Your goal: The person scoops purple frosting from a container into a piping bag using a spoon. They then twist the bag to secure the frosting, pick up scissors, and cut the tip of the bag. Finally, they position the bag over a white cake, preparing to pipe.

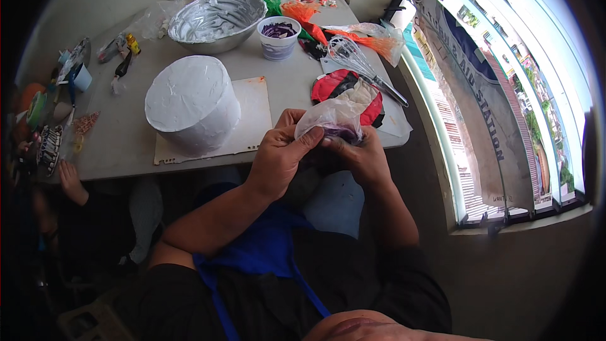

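Note:
Between my two hands is a clear plastic piping bag [326,114] with purple icing inside. My left hand [284,149] pinches its left side between thumb and fingers. On the other side, my right hand [357,154] grips the bag low down, where the purple shows through; its fingers are partly hidden. Both thumbs nearly meet at the front. Behind the bag lies a red, black and beige quilted cloth [348,90]. To the left, a round cake form coated in white icing [191,99] stands on a pale board [255,104]. A white tub [279,40] holds more purple icing.
A metal bowl [215,19] smeared with white icing sits behind the cake form. A wire whisk [364,66] rests near orange-stained plastic bags [374,40]. Another person's hand [72,181] touches the table's left edge, beside cluttered decorations. Louvred windows [502,104] are at right.

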`<state>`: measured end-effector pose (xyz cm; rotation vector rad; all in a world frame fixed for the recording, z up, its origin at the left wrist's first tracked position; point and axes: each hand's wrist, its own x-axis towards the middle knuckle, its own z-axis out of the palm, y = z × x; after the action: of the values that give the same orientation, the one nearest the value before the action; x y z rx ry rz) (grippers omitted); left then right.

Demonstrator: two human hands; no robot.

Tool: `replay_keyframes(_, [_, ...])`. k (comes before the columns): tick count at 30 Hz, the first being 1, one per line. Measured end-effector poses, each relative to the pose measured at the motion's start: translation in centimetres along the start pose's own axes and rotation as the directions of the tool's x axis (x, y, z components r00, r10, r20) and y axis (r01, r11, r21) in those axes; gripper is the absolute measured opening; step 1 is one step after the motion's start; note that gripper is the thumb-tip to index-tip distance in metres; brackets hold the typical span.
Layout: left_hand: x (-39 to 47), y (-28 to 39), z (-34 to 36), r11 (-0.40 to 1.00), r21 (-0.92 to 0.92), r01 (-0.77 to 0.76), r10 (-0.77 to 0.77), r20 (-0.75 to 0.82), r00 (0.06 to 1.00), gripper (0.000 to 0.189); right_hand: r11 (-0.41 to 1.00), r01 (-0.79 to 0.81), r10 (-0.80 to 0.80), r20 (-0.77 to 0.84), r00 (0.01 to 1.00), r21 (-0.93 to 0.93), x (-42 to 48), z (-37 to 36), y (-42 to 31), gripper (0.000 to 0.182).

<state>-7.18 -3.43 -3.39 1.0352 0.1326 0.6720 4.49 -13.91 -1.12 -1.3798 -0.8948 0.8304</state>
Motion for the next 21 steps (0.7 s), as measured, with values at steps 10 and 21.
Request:
replay_keyframes(10, [-0.4,-0.2,-0.2,0.942,-0.243,0.233,-0.225,0.063,0.972,0.031,0.999,-0.002,0.005,0.046,0.999,-0.053,-0.4,0.1,-0.8,0.028])
replay_keyframes(21, [-0.8,-0.9,0.6,0.982,-0.088,0.166,-0.148,0.182,0.972,0.039,0.995,-0.004,0.007,0.032,0.999,-0.098,-1.2,0.7,-0.2,0.023])
